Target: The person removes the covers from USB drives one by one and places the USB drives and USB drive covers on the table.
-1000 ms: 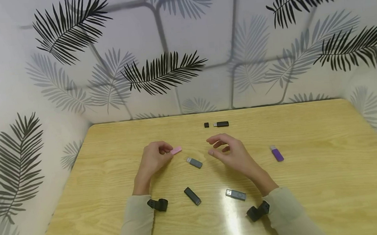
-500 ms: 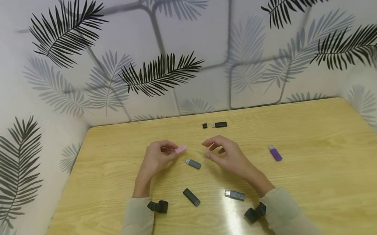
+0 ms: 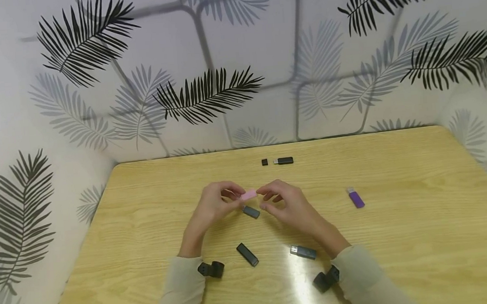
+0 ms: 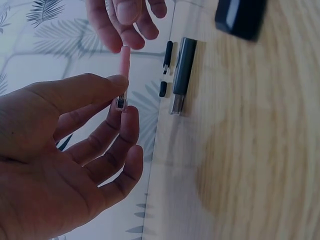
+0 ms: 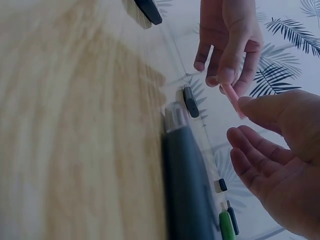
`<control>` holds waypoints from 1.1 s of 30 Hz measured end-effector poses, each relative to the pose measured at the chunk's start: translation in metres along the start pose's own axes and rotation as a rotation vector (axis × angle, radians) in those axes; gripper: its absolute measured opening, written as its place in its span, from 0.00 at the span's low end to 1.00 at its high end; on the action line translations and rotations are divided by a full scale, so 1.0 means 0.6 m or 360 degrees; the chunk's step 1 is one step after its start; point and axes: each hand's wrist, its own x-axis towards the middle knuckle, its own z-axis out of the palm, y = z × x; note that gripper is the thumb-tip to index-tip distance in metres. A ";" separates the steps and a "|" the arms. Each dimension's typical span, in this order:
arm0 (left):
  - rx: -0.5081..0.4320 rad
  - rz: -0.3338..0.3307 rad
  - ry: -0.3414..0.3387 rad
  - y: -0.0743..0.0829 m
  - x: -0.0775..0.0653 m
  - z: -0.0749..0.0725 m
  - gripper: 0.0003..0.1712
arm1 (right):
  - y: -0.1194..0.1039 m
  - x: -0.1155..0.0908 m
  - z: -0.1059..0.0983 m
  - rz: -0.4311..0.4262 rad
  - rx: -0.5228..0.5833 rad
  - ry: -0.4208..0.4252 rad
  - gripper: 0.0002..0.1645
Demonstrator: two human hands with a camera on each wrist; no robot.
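My left hand (image 3: 218, 202) pinches a pink USB stick (image 3: 249, 194) between thumb and fingers above the table. In the left wrist view, the metal plug of the pink USB stick (image 4: 124, 62) shows beneath the thumb tip, and its pink body points toward the other hand. My right hand (image 3: 288, 203) reaches the free end of the stick, fingertips right at it. The right thumb (image 5: 265, 110) and fingers are spread apart in the right wrist view. Just below the pink stick lies a grey USB stick (image 3: 251, 212), its plug end covered by the left hand.
On the wooden table (image 3: 426, 233) lie a black USB stick (image 3: 247, 254), another grey one (image 3: 303, 252) and a purple one (image 3: 356, 198). Toward the back edge sit a black USB stick (image 3: 284, 160) and a small black cap (image 3: 264, 162). A leaf-patterned wall stands behind.
My left hand has lifted the pink USB stick and carried it to the right. My right hand has come slightly left, so its fingertips now meet the stick's end.
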 end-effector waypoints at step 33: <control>-0.0040 0.0218 0.0083 0.020 0.008 0.053 0.07 | 0.007 0.003 -0.034 0.0060 -0.0099 0.0085 0.11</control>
